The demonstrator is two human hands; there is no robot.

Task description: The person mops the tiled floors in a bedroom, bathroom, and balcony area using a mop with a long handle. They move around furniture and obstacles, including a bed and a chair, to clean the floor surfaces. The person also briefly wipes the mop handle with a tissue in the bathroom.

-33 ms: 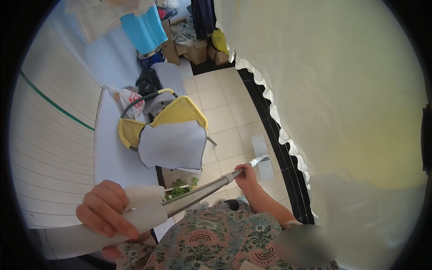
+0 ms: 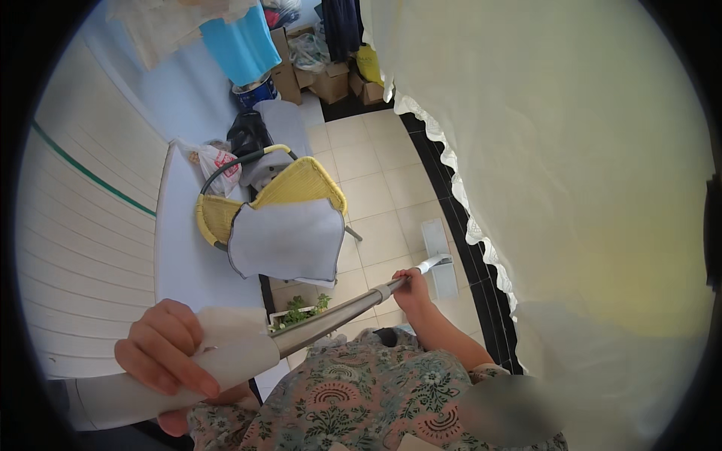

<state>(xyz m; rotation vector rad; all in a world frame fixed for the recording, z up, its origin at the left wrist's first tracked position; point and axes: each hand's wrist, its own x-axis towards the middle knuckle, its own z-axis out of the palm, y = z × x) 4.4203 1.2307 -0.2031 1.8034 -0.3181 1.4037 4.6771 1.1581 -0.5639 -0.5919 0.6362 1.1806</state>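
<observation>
A long flat mop [image 2: 331, 319] slants across the view, its thick white handle at the lower left and its steel pole running to the right. My left hand [image 2: 167, 353] is closed round the white handle, fingers over the top and thumb underneath. A pale, see-through piece [image 2: 233, 325] sticks up from the handle beside those fingers; what it is I cannot make out. Further down, my right hand [image 2: 410, 289] grips the thin part of the pole. The pale rectangular mop head [image 2: 444, 278] lies on the tiled floor [image 2: 368, 192], near the dark border.
A yellow woven chair [image 2: 310, 179] with a grey cloth [image 2: 286, 240] over it stands at centre left. A potted plant [image 2: 301, 310] sits below the pole. Cardboard boxes [image 2: 329, 83] are at the far end. A pale curtain [image 2: 571, 188] hangs along the right.
My left hand has shifted slightly to the left with the handle. The right hand and mop head have barely moved.
</observation>
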